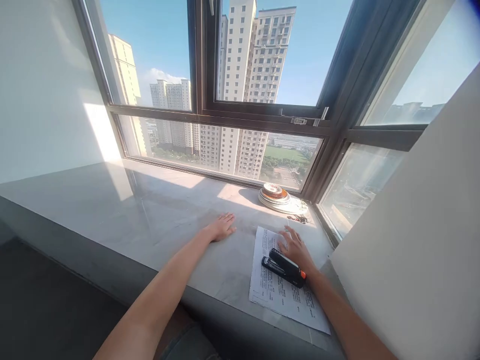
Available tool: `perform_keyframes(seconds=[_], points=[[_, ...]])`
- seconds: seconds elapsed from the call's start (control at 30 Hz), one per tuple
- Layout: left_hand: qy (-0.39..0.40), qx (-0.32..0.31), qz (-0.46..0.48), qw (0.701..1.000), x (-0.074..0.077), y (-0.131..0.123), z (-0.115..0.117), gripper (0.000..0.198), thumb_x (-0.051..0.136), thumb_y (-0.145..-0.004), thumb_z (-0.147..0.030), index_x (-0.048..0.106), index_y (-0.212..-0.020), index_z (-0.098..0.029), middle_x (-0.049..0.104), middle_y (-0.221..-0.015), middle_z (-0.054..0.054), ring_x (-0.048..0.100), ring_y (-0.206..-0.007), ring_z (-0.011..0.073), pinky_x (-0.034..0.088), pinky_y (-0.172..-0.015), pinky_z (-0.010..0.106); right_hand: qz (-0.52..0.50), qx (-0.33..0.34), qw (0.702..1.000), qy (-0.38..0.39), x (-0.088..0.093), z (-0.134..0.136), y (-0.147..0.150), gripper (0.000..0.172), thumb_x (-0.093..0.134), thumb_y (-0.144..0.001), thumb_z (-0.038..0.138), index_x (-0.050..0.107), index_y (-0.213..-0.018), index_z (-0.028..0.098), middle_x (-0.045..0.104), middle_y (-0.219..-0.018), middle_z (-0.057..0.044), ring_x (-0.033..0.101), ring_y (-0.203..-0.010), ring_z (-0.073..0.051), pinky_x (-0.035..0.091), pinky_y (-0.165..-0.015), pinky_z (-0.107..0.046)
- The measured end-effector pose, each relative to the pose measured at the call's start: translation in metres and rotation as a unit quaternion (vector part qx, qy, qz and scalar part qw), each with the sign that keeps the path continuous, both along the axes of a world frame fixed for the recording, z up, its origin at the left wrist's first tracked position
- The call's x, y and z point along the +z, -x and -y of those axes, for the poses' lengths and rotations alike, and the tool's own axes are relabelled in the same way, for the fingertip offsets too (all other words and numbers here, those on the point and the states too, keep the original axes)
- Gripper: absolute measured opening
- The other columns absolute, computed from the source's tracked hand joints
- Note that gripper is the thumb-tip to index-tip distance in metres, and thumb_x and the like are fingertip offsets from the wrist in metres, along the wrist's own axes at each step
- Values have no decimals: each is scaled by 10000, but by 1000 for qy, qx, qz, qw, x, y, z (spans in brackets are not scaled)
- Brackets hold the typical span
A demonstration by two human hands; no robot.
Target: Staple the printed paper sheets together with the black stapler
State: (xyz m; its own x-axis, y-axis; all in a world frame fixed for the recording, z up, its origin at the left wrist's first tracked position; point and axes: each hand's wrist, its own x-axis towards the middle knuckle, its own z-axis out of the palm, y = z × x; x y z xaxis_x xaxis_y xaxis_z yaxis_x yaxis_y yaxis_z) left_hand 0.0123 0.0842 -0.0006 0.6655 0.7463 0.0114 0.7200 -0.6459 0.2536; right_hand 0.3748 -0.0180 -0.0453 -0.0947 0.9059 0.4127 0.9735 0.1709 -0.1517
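- My left fingers (226,218) lie outstretched on the pale window ledge (180,215), gripping nothing.
- My right fingers (294,235) are open too, loosely spread at the far right edge of the printed paper (275,300); I can't tell how firmly they press.
- The black stapler (290,271) lies slantwise on that paper, just beside my right wrist, its two arms parted towards the left and its near end tipped orange.
- The stapler and my right forearm (332,305) hide part of the page; both my forearms run out of view at the bottom.
- Lines of small dark print cover the paper, too fine for me to read.
- A pale mark shows at the stapler's front end, but I can't make out any brand.
- Beyond, near the window (262,112), sits a stack of flat rolls (275,196), white and orange-brown; the top label is illegible.
- Beside the stack, some small dark bits (298,219) are hard to identify.
- Outside, the tallest tower (240,55) is cut off above.
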Motion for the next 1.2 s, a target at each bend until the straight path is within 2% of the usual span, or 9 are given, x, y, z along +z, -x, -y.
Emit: perform_keyframes(seconds=[0.13,0.3,0.47,0.63,0.73,0.83,0.93,1.07,1.2], points=[[20,7,-15,1000,2,13,-18,740,235,-1056,-560,199,-1700,-197,145,-1765,68,80,-1645,285,49,-1326,543,27,-33,999,21,-9,-15,-7,522,402,-1016,427,591,-1460,228,374,-1676,-136,336,-1557,-363,380,-1201,-610],[14,48,-16,999,5,49,-40,727,293,-1046,-552,249,-1690,-217,180,-1754,69,131,-1637,308,32,-1317,588,36,-71,992,102,-8,-49,-13,565,356,-1032,428,514,-1525,205,402,-1664,-143,379,-1544,-328,348,-1223,-608],[3,105,-1,994,6,119,-59,721,338,-1032,-556,324,-1665,-211,256,-1735,96,175,-1628,313,86,-1311,568,50,-57,991,107,-13,-66,-14,566,321,-1041,420,508,-1519,181,421,-1653,-143,376,-1547,-307,352,-1232,-581],[-4,197,-18,980,5,200,-66,765,232,-1026,-574,270,-1681,-180,222,-1748,113,134,-1637,310,80,-1302,556,49,-48,994,85,-21,-66,-16,544,329,-1040,420,510,-1502,198,440,-1640,-143,396,-1534,-311,368,-1222,-589],[3,232,-26,972,10,229,-68,763,188,-1037,-578,223,-1695,-195,168,-1763,89,124,-1640,291,95,-1311,538,41,-37,994,98,-15,-67,-9,550,325,-1049,436,483,-1516,193,419,-1654,-143,375,-1546,-308,348,-1234,-588],[-28,246,-28,969,19,219,-64,711,171,-1057,-497,263,-1684,-175,183,-1762,90,130,-1640,275,75,-1321,541,37,-27,991,123,-5,-72,7,558,329,-1055,429,453,-1533,169,385,-1672,-153,347,-1561,-306,320,-1251,-580],[-93,197,-22,976,22,168,-44,658,199,-1060,-410,389,-1633,-147,269,-1741,99,146,-1637,268,58,-1329,533,33,-23,991,130,3,-80,30,573,322,-1061,417,431,-1546,132,358,-1682,-173,332,-1567,-311,287,-1266,-578],[-70,72,1,995,5,89,1,665,201,-1077,-429,348,-1649,-123,288,-1733,103,201,-1625,247,152,-1331,457,32,-13,991,125,8,-89,55,590,289,-1077,421,420,-1554,99,349,-1684,-179,297,-1583,-301,269,-1277,-565],[-74,42,-22,996,-5,73,14,637,219,-1084,-446,345,-1658,-200,275,-1741,58,167,-1633,260,95,-1335,497,44,-1,991,125,11,-95,72,572,293,-1090,411,428,-1560,112,340,-1691,-166,292,-1586,-294,281,-1276,-562]])
